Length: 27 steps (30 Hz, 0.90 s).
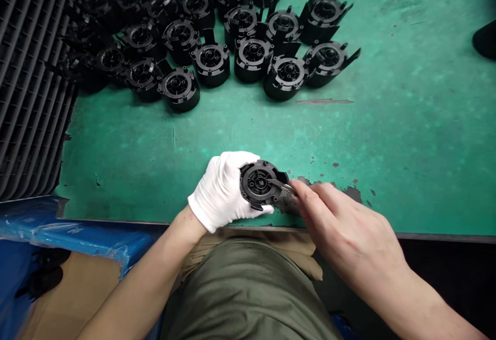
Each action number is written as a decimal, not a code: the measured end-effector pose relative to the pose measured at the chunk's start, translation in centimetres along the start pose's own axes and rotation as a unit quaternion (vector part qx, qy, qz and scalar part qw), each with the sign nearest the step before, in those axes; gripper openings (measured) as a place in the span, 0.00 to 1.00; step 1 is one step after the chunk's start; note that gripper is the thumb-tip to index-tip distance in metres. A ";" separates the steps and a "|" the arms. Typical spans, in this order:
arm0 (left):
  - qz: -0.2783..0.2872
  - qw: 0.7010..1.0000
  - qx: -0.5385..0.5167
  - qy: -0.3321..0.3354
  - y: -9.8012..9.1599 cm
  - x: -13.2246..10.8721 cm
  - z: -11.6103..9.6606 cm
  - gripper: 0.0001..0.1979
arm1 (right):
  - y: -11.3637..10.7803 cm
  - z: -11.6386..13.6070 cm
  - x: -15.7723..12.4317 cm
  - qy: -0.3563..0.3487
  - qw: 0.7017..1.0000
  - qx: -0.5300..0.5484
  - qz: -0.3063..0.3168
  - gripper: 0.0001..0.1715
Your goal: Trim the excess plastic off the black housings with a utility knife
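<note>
My left hand [225,190], in a white glove, is wrapped round a round black plastic part [260,182] near the table's front edge. The part's ringed face with its ribbed centre is turned up toward the camera. My right hand [341,221] is bare and pinches a thin metal tool [282,185] between thumb and fingers. The tool's tip lies over the middle of the part's face. What type of tool it is cannot be made out fully, as my fingers cover its rear end.
Many similar black parts [289,74] stand at the back of the green table [232,128]. A black ribbed grille [31,71] is at the left. Blue plastic [77,231] and a cardboard box [77,288] sit below, and a dark object [485,40] lies far right.
</note>
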<state>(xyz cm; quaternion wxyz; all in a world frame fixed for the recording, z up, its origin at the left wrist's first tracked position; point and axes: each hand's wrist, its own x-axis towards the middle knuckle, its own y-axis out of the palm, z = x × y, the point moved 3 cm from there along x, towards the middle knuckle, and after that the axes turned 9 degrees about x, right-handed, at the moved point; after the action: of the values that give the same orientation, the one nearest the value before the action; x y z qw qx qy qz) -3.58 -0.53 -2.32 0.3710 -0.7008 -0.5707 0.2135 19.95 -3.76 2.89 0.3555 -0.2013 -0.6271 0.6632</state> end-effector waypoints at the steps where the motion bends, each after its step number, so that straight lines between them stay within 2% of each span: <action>1: 0.000 1.000 0.001 0.000 0.0 0.0 0.0 0.46 | -0.1 0.0 0.1 -0.002 1.000 -0.003 -0.002 0.20; 7: -0.016 1.000 -0.013 0.006 0.0 0.0 0.0 0.44 | -0.2 0.1 0.1 -0.002 1.000 0.001 0.005 0.19; 12: -0.003 1.000 -0.012 0.005 -0.1 0.2 -0.1 0.41 | -0.5 0.0 -0.2 0.007 0.998 0.056 -0.006 0.16; 17: 0.011 1.000 -0.008 -0.006 -0.2 0.2 -0.3 0.39 | -0.5 -0.2 -0.1 -0.006 0.994 0.103 -0.019 0.22; 24: 0.006 0.999 0.021 0.040 -0.3 -0.4 -0.3 0.46 | 0.5 -1.7 -0.4 0.008 0.990 0.142 0.001 0.16; 27: 0.019 0.999 0.012 0.040 -0.4 0.0 -0.4 0.41 | 0.6 -1.9 -0.7 0.031 0.985 0.171 0.013 0.15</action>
<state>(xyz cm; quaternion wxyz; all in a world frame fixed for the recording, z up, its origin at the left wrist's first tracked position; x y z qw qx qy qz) -3.53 -0.67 -1.73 0.3973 -0.7153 -0.5394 0.1992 21.62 -2.90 1.93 0.3955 -0.1659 -0.4904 0.7586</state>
